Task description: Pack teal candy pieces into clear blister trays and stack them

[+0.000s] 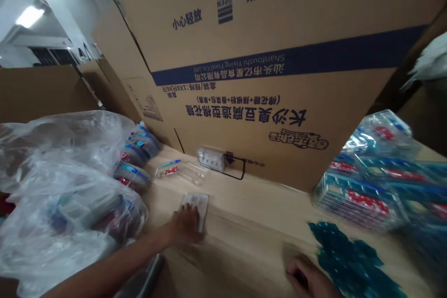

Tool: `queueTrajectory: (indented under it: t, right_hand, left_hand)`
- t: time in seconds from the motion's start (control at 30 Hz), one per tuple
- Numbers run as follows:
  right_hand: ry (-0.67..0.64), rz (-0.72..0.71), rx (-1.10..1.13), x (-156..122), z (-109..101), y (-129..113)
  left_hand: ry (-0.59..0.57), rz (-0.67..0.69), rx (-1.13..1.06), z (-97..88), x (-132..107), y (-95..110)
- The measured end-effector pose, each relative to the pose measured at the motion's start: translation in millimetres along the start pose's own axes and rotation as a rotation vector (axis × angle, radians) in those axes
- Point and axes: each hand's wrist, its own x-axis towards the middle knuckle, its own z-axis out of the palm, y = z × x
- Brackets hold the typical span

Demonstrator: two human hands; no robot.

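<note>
My left hand lies on a small clear plastic blister tray on the light wooden table, its fingers over the tray's near edge. My right hand sits at the bottom edge of the view, curled and blurred, next to a loose heap of teal blister sheets. Its fingers are partly cut off, and nothing clearly shows in them.
A large printed cardboard carton stands tilted along the table's far side. Bulging clear plastic bags of packs lie at left. Stacked packaged trays rise at right. Another clear tray with a blue-capped item lies by the carton.
</note>
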Motion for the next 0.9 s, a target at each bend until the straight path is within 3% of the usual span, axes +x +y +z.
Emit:
queueTrajectory:
  t: [0.13,0.3,0.5,0.73,0.9]
  right_hand:
    - [0.108,0.065,-0.106,20.1,-8.1,-11.3]
    - [0.029,0.155,-0.113,27.8,-14.3,-9.0]
    - [0.075,0.164,0.106,18.4,-14.3,3.9]
    - [0.110,0.140,0.137,16.9,-14.2,3.7]
    - [0.096,0.142,0.150,15.9,-15.4,4.0]
  left_hand:
    - [0.006,0.129,0.001,19.1,-3.2,44.7]
    - [0.105,0.349,-0.181,48.0,4.3,79.2]
    - [0.161,0.398,-0.255,58.3,8.1,86.1]
    - [0.176,0.416,-0.247,55.3,7.1,86.5]
    - [0.122,0.361,-0.184,46.9,3.1,92.7]
